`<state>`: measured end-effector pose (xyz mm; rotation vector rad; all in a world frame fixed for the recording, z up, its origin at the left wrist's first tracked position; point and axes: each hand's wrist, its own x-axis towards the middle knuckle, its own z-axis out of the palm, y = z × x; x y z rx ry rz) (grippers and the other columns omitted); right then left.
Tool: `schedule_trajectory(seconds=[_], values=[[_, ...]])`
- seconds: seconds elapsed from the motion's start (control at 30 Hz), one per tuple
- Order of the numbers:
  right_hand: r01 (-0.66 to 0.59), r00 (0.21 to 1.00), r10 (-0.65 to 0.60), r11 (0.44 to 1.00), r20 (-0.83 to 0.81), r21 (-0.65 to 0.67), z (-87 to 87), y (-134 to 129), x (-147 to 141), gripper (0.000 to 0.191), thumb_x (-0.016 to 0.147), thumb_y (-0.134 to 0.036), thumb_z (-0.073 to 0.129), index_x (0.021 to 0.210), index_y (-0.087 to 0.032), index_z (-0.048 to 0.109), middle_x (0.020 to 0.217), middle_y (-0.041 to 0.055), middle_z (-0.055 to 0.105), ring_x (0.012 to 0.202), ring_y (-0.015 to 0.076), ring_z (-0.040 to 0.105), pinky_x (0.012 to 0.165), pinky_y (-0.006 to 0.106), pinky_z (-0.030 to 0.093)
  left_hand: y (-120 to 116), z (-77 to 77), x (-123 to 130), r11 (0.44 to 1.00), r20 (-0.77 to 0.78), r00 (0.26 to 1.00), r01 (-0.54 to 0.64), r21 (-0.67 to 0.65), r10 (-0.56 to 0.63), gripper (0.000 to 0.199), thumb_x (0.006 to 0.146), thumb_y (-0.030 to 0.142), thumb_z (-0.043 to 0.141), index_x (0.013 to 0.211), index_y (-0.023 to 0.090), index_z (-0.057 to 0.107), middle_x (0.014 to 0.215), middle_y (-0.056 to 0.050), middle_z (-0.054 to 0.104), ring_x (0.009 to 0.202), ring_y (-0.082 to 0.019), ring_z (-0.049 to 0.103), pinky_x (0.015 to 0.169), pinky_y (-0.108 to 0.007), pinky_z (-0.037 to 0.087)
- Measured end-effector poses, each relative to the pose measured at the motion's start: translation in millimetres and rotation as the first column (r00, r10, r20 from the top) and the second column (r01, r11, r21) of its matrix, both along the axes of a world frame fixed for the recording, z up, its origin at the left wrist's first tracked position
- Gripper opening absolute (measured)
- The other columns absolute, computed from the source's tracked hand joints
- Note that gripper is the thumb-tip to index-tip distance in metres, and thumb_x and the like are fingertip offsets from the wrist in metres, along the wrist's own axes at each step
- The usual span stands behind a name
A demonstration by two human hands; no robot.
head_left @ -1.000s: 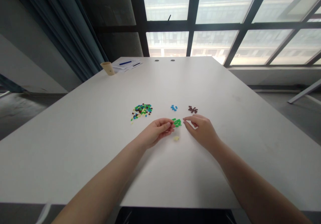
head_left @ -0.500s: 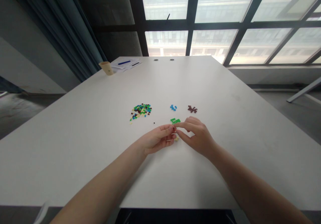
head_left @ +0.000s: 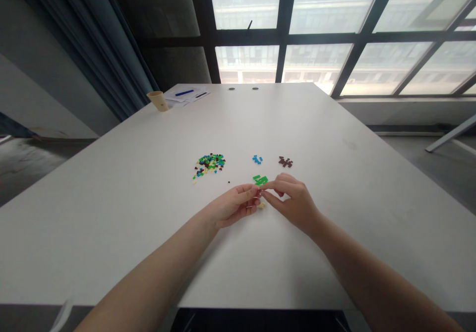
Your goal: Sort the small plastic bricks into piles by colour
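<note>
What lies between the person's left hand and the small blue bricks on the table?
In the head view, a small cluster of green plastic bricks lies between the left hand and the blue bricks.

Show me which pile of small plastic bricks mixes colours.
The leftmost heap, with green, blue, brown and yellow pieces together; the blue pile, brown pile and green pile each hold one colour.
</note>
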<state>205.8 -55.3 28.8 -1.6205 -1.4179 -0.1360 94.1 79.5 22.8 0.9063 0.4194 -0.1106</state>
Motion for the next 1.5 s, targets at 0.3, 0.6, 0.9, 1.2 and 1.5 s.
schedule_trajectory(seconds=[0.3, 0.6, 0.9, 1.2, 1.5], values=[[0.015, 1.000, -0.015, 1.000, 0.014, 0.016, 0.1, 0, 2, 0.006, 0.078, -0.018, 0.061, 0.076, -0.019, 0.067, 0.056, -0.0036, 0.049, 0.055, 0.0096, 0.044, 0.060, 0.025, 0.037, -2, 3.6, 1, 0.999, 0.021, 1.000, -0.023, 0.023, 0.022, 0.029, 0.062, 0.033, 0.076, 0.077, 0.013, 0.062, 0.069, 0.002, 0.053, 0.063, -0.003, 0.050, 0.062, -0.015, 0.040], [0.026, 0.997, -0.028, 0.999, 0.075, 0.023, 0.4, 0, -2, 0.008, 0.079, -0.019, 0.061, 0.076, -0.020, 0.068, 0.056, -0.0023, 0.053, 0.056, 0.0108, 0.046, 0.062, 0.026, 0.039, -4, 4.3, 0, 0.999, 0.022, 1.000, -0.012, 0.040, 0.011, 0.029, 0.063, 0.034, 0.075, 0.077, 0.014, 0.061, 0.069, 0.002, 0.053, 0.063, -0.003, 0.050, 0.061, -0.016, 0.039], [0.510, 0.858, -0.513, 0.844, 0.025, -0.164, -13.5, -14, 70, 0.016, 0.077, -0.028, 0.058, 0.080, -0.018, 0.071, 0.076, 0.0050, 0.067, 0.066, 0.0160, 0.055, 0.066, 0.028, 0.042, 40, -9.1, 6, 0.485, 0.218, 0.878, -0.425, 0.765, 0.426, 0.015, 0.068, 0.026, 0.063, 0.079, 0.019, 0.056, 0.076, 0.000, 0.055, 0.069, -0.011, 0.051, 0.067, -0.025, 0.042], [0.619, 0.706, -0.694, 0.507, 0.142, -0.600, -43.4, -9, 106, 0.027, 0.078, -0.038, 0.053, 0.088, -0.022, 0.071, 0.083, 0.0066, 0.068, 0.078, 0.0201, 0.060, 0.072, 0.031, 0.040, 68, -22.6, -3, 0.034, -0.035, 0.975, 0.028, 0.999, 0.219, 0.017, 0.069, 0.015, 0.050, 0.080, 0.017, 0.063, 0.088, -0.007, 0.062, 0.077, -0.018, 0.056, 0.074, -0.031, 0.044], [0.577, 0.728, -0.670, 0.486, 0.145, -0.656, -38.9, -10, 104, 0.030, 0.081, -0.035, 0.048, 0.099, -0.024, 0.070, 0.089, 0.0074, 0.069, 0.084, 0.0211, 0.061, 0.074, 0.032, 0.041, 64, -22.2, 0, -0.088, -0.065, 0.984, 0.080, 0.993, 0.165, 0.024, 0.068, 0.008, 0.044, 0.080, 0.014, 0.064, 0.080, -0.008, 0.063, 0.076, -0.019, 0.057, 0.075, -0.029, 0.044]])
